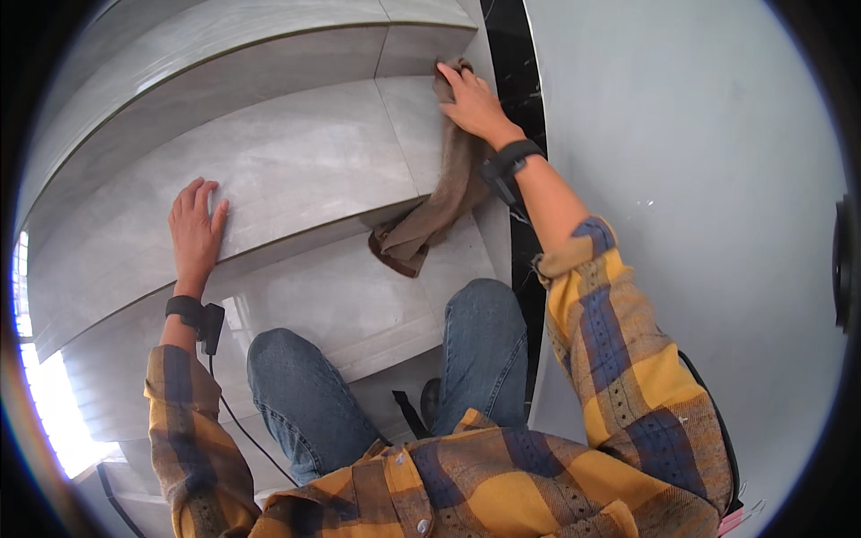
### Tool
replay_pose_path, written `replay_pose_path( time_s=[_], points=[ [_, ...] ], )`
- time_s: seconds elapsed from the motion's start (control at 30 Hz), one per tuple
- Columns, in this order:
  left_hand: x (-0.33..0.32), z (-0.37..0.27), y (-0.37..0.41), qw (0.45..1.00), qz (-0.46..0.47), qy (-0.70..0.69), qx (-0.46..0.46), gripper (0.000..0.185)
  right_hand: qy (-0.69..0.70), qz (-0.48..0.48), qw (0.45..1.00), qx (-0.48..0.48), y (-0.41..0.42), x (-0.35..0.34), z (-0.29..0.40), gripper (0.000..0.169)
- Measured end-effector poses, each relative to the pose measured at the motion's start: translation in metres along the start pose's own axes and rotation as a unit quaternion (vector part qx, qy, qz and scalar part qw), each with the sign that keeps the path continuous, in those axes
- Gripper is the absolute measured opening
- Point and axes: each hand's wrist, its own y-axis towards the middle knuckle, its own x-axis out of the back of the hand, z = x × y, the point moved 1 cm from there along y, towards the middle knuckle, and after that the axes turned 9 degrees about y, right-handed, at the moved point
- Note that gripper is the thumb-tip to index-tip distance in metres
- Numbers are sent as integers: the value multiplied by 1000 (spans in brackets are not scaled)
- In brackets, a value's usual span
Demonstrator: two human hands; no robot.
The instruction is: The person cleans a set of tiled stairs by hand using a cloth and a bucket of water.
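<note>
A brown cloth (447, 202) is bunched under my right hand (471, 97), whose fingers grip its far end in the back right corner of a tiled stair tread (296, 155). From there the cloth trails over the tread's front edge, and its loose end rests on the step below. My left hand (195, 232) leans on the same tread near its front edge, fingers somewhat apart and nothing in it. Both wrists wear black straps with small devices.
A black marble-look skirting (514, 74) runs along the right side, below a pale wall (672, 202). Further grey steps (303, 57) rise beyond. My knees, in jeans (484, 336), are over the lower step (323, 289). A cable (242, 427) hangs from the left wrist device.
</note>
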Motion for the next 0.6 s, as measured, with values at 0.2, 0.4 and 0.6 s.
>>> replay_pose_path(
  time_s=[0.2,0.4,0.6],
  points=[
    [13,2,6,1000,9,26,1,34,-90,-100,984,115,-74,-91,39,65],
    [14,-7,11,999,26,31,8,34,236,20,922,306,-122,-108,148,48],
    [7,-3,6,999,32,26,4,35,296,17,900,320,-101,-87,162,48]
  ],
)
